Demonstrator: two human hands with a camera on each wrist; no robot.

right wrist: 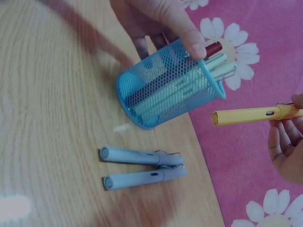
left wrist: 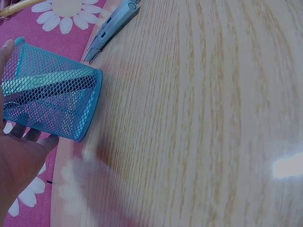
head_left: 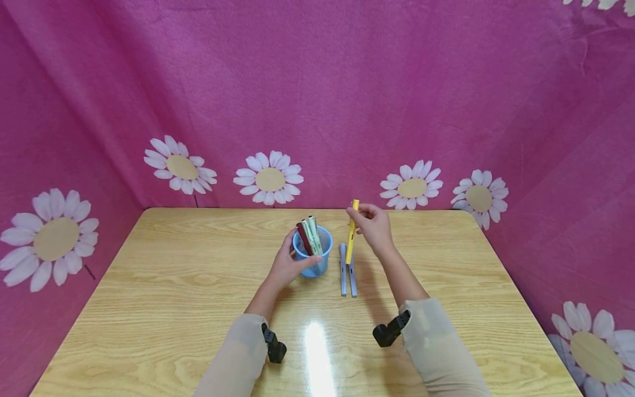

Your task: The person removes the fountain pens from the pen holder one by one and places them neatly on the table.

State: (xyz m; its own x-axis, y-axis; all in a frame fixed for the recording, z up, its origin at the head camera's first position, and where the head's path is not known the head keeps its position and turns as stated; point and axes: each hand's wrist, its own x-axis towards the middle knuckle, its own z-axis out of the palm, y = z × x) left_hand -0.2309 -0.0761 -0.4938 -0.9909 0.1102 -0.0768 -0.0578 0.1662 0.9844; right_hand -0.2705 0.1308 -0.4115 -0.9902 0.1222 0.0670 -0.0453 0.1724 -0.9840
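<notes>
My left hand (head_left: 285, 268) grips a light-blue mesh pen cup (left wrist: 71, 111), its thumb over the near side by the rim. In the cup stand a dark red pen (head_left: 304, 238) and two pale green pens (head_left: 317, 242). Whether the cup's base touches the table, I cannot tell. To its right, my right hand (head_left: 376, 227) pinches a yellow pen (right wrist: 246, 115) by its upper part, held roughly upright with the lower end free. Below that pen, two grey-blue pens (right wrist: 130, 155) lie side by side on the table, close at their far ends.
The wooden table (head_left: 188, 286) reaches back to a pink cloth (head_left: 327, 99) printed with white daisies, which also hangs at both sides. A bright light reflection (head_left: 317, 353) shows on the near tabletop.
</notes>
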